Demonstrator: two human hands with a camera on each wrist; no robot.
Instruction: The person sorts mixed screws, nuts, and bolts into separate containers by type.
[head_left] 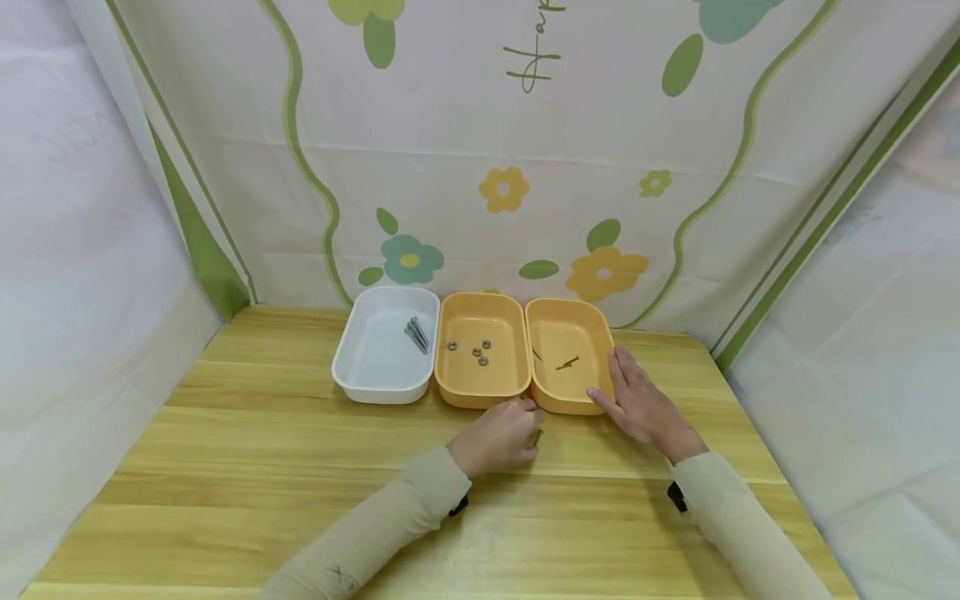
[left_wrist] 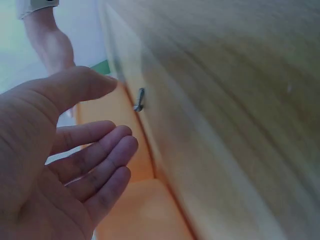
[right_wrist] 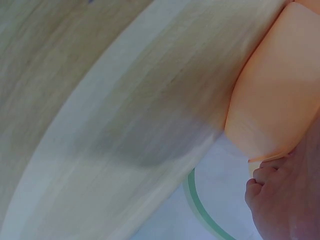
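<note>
My left hand (head_left: 498,437) is in front of the seam between the middle and right orange boxes. In the left wrist view its thumb stands apart from loosely bent fingers. A small screw (left_wrist: 140,100) is beyond the thumb tip, on the wooden table close to the box wall. My right hand (head_left: 648,408) holds the right orange box (head_left: 566,321) at its near right corner, thumb over the rim and fingers along the outer side. Inside that box lie several thin brass-coloured screws (head_left: 567,363).
Left of it, the middle orange box (head_left: 487,310) contains several nuts (head_left: 477,352). A white box (head_left: 375,337) at the left end holds several silver bolts (head_left: 417,335). The row stands at the back of the wooden table (head_left: 300,467), against a flowered cloth (head_left: 450,183).
</note>
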